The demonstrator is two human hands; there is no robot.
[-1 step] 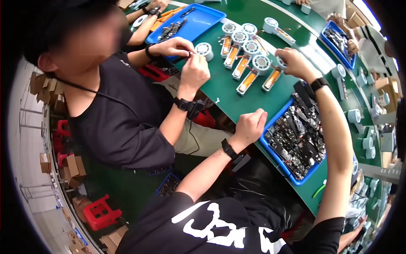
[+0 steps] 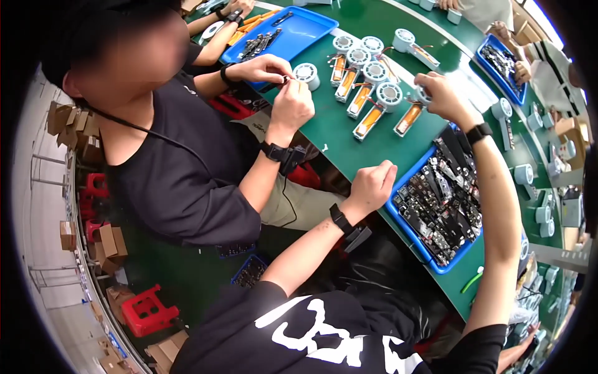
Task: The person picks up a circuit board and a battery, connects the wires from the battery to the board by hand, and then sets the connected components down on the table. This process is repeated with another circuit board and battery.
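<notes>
My right hand (image 2: 443, 100) grips the round head of a small handheld fan (image 2: 408, 119). The fan's open handle shows an orange battery and points toward me on the green table. My left hand (image 2: 372, 190) is closed in a loose fist by the table edge, beside a blue tray (image 2: 409, 240) heaped with small black circuit boards and parts; anything inside the fist is hidden. Left of the held fan stand several similar fans (image 2: 374, 72) in a cluster, with grey-blue round heads and orange batteries.
A co-worker at the left works with both hands (image 2: 291, 103) beside a fan head (image 2: 306, 75). A blue tray (image 2: 305, 28) lies behind, another tray (image 2: 498, 67) at the far right. A green strip (image 2: 471, 282) lies near the table edge; a red stool (image 2: 148, 310) stands on the floor.
The whole view has shifted slightly. My right hand and the held fan have moved a little to the right, away from the cluster. My left hand stays closed in its place.
</notes>
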